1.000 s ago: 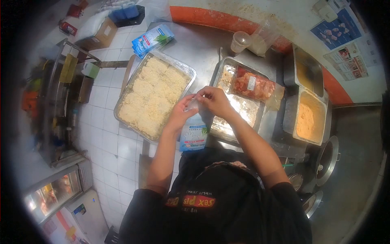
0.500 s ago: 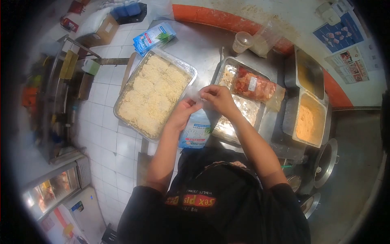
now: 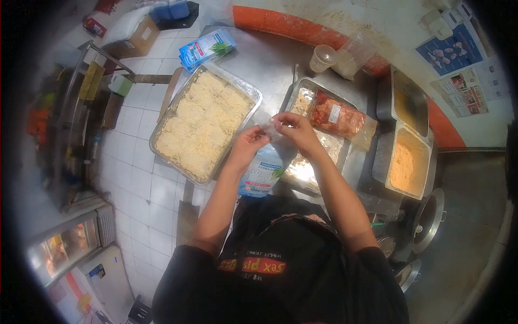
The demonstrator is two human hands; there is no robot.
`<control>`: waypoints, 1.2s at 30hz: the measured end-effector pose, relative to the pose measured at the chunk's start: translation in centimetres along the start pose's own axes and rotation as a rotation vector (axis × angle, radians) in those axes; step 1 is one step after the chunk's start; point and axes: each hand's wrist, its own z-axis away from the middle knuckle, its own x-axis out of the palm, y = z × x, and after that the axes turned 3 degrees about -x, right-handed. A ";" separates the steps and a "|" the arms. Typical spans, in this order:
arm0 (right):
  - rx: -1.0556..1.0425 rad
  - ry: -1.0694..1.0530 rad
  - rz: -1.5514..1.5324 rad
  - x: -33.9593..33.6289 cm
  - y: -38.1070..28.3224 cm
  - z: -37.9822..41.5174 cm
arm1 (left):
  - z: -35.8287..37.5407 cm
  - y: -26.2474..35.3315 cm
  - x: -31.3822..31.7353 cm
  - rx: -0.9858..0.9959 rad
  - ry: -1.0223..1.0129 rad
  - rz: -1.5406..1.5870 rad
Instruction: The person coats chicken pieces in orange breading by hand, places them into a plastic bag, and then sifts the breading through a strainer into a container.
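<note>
Just right of the crumb tray (image 3: 244,87), near its right-hand edge, both hands met over a piece of clear plastic (image 3: 265,125). The left hand (image 3: 248,147) was the closer to the crumb tray; its grip was drawn in, with thumb and fingers pinched on the plastic. The right hand (image 3: 295,133), farther from the crumb tray, had its grip closed down to the fingertips on the other side of the same piece. The plastic was small, crumpled and see-through, and its shape could not be made out.

Below the hands, right of the crumb tray's near end, lay a blue pack (image 3: 260,171) printed with pale hand outlines, its lower end close to the person's black shirt (image 3: 280,243). More blue packs (image 3: 208,49) lay just past the crumb tray's far left corner.

The crumb tray was spread with pale, crumb-coated food (image 3: 202,124). To its right on the metal table (image 3: 270,65) stood a shallow tray (image 3: 303,81), with a wrapped pack of red meat (image 3: 337,116) across its far part. A clear cup (image 3: 324,58) stood beyond, and well right of the crumb tray was a deep pan (image 3: 384,162) of orange-tinted powder (image 3: 403,168).
</note>
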 end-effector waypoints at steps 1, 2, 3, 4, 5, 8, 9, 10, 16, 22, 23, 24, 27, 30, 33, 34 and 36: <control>-0.036 -0.053 0.097 -0.1 -0.1 0.0 | -0.1 -0.4 -0.4 -0.019 -0.016 -0.025; -0.035 -0.050 0.097 -0.2 -0.1 -0.1 | -0.2 -0.7 -0.8 -0.039 -0.034 -0.050; -0.133 -0.051 0.205 -0.3 -0.1 -0.2 | -0.2 -0.7 -0.9 -0.040 -0.036 -0.049; -0.232 -0.052 0.314 -0.4 -0.1 -0.4 | -0.2 -0.6 -1.0 -0.042 -0.047 -0.098; -0.232 -0.051 0.315 -0.4 -0.1 -0.5 | -0.3 -0.6 -1.0 -0.044 -0.057 -0.147; -0.278 -0.036 0.333 -0.1 -0.3 -0.7 | -0.1 0.2 -0.3 -0.009 -0.107 -0.255; -0.237 -0.053 0.247 0.1 -0.6 -0.7 | -0.1 0.6 0.0 -0.011 -0.107 -0.254; -0.196 -0.071 0.161 0.3 -0.8 -0.7 | 0.0 1.0 0.4 0.005 -0.145 -0.251; -0.380 0.028 0.320 0.2 -1.8 -1.0 | -0.4 1.2 0.2 -0.070 -0.186 -0.421; -0.525 0.178 0.372 0.2 -3.8 -1.0 | 0.7 1.7 0.9 -0.003 -0.169 -0.580; -0.524 0.178 0.371 -0.3 -4.7 -1.2 | 1.1 1.9 1.2 -0.003 -0.143 -0.634; -0.509 0.245 0.270 -1.2 -5.9 -1.5 | 1.4 2.0 1.2 -0.003 -0.144 -0.636; -0.478 0.411 -0.142 -4.0 -11.0 -0.3 | 2.2 2.2 0.5 -0.001 -0.054 -0.767; -0.591 0.609 -0.271 -7.5 -14.7 2.1 | 2.3 1.8 -0.9 0.005 -0.089 -0.691; -0.649 0.665 -0.306 -11.5 -14.3 6.1 | 2.1 2.5 -1.6 0.078 -0.038 -0.757; -0.641 0.687 -0.314 -12.4 -13.7 7.6 | 2.0 3.9 -1.0 0.075 -0.011 -0.676; -0.558 0.766 -0.320 -13.0 -12.2 10.5 | 1.3 6.8 0.1 0.075 0.008 -0.597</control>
